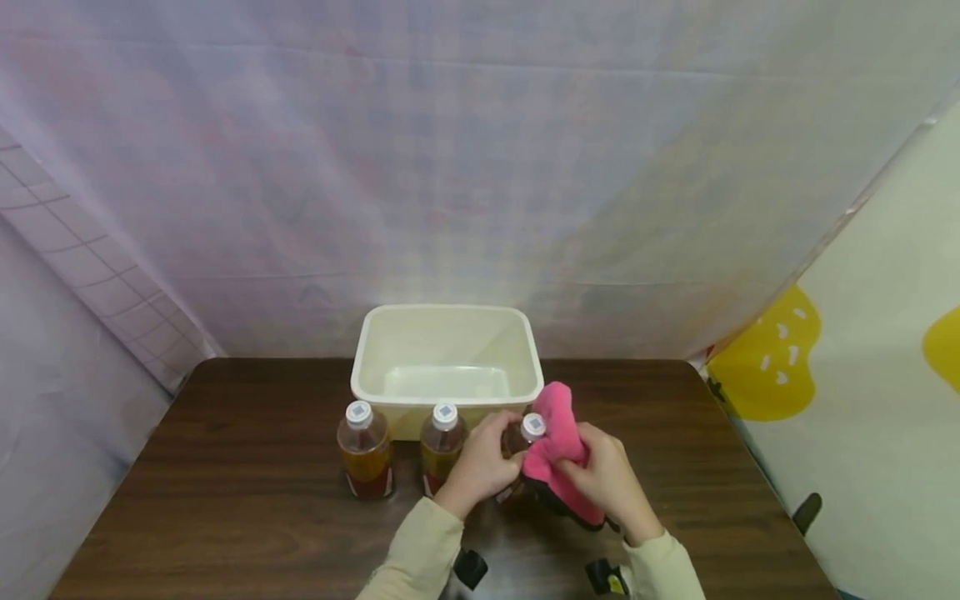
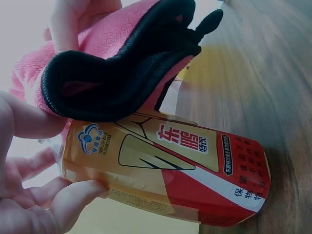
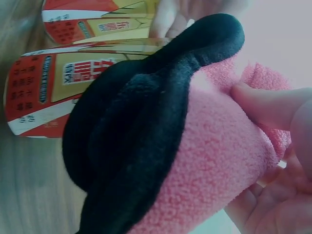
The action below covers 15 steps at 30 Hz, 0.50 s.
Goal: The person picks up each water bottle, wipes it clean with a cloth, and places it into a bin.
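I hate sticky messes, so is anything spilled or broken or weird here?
Nothing really stands out. The left bottle and middle bottle stand upright, white caps on, and no spill shows on the table. The pink cloth is bunched up, but the right hand grips it against the third bottle.

Place: small booth walled in hung cloth; whether it stands in a home, lab or office, I cannot tell. Furniture: one dark table (image 1: 247,467), wood-grained, corners rounded, directly before me. Back wall: creased checked sheet (image 1: 450,167) in pale tints. Left wall: plain sheet (image 1: 60,383), a grid-lined strip (image 1: 82,250) running between it and the back. Right wall: white cloth (image 1: 877,250) printed with yellow shapes (image 1: 750,392).
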Available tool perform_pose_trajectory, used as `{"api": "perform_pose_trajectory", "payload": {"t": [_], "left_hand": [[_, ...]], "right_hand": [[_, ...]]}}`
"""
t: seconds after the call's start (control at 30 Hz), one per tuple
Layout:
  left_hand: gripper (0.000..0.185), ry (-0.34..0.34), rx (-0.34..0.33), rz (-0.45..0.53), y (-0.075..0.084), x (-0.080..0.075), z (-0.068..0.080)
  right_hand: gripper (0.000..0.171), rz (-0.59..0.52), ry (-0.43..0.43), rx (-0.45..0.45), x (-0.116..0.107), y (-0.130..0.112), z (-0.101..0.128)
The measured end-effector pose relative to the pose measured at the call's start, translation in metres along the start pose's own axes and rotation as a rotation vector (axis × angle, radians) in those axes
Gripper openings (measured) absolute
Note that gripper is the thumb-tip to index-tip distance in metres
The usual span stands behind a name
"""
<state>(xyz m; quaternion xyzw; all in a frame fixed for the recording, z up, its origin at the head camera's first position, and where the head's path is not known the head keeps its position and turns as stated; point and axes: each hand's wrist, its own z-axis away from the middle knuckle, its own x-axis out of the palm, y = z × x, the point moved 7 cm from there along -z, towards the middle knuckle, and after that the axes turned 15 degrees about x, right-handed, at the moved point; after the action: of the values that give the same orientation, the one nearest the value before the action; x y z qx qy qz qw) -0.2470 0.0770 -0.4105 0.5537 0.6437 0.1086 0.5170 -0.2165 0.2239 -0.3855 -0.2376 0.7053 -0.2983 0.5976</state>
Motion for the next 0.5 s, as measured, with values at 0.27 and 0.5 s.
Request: {"api": "perform_pose_trajectory", "payload": {"t": [0.27, 0.5], "left_hand": [[0.036, 0.017, 0.033, -0.035, -0.001, 0.001, -0.001], [0.037, 0.025, 0.024, -0.024, 0.000, -0.002, 0.000]], "right_hand": [[0.016, -0.005, -0.018, 0.081, 0.006, 0.013, 0.001], [0.018, -0.007, 0.013, 0.088, 0.016, 0.027, 0.003]]}}
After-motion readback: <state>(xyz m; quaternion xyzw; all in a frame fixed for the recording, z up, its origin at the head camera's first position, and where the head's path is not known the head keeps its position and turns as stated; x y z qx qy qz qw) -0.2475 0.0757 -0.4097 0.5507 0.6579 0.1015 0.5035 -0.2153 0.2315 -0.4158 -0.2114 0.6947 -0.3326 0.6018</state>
